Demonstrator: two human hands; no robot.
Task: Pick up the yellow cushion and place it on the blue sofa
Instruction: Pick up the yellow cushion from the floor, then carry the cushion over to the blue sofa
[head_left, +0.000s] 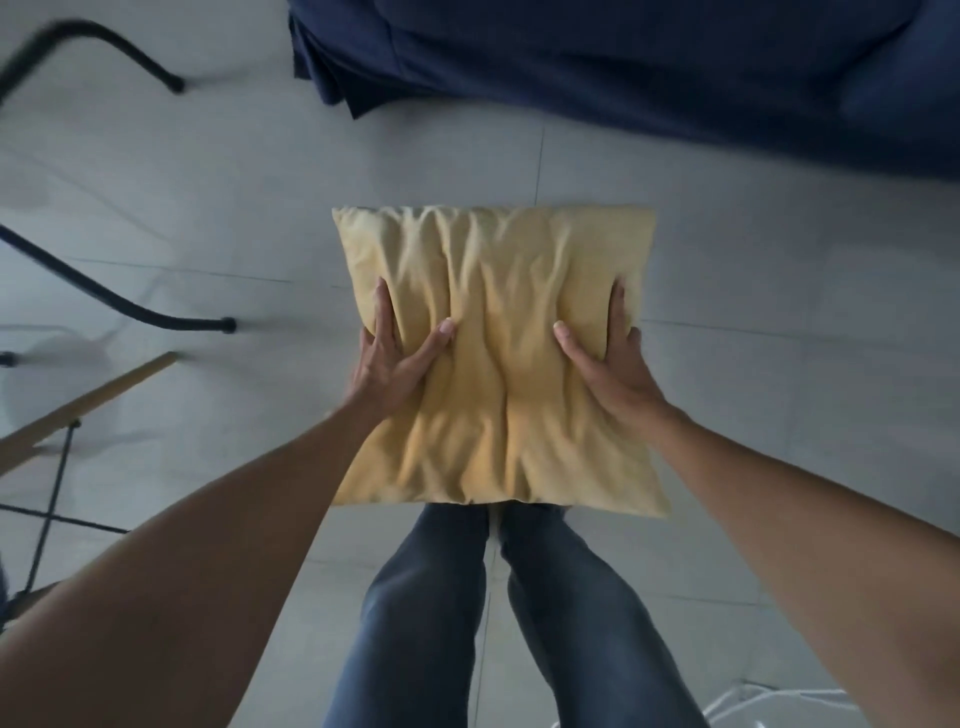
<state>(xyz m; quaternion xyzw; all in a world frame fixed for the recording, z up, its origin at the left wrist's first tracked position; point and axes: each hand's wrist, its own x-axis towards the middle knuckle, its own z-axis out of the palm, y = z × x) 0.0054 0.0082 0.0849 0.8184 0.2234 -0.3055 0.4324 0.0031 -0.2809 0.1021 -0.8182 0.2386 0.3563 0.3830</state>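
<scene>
Out in front of the legs, the yellow cushion (496, 358) is pinched at both side edges, left hand (390, 358) and right hand (605, 364) clamped on it evenly. The blue sofa (649, 62) sits straight ahead across the floor (208, 171), so it's a forward carry.

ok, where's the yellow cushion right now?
Centre of the head view: the yellow cushion is held between the left hand and right hand, short of the blue sofa.
</scene>
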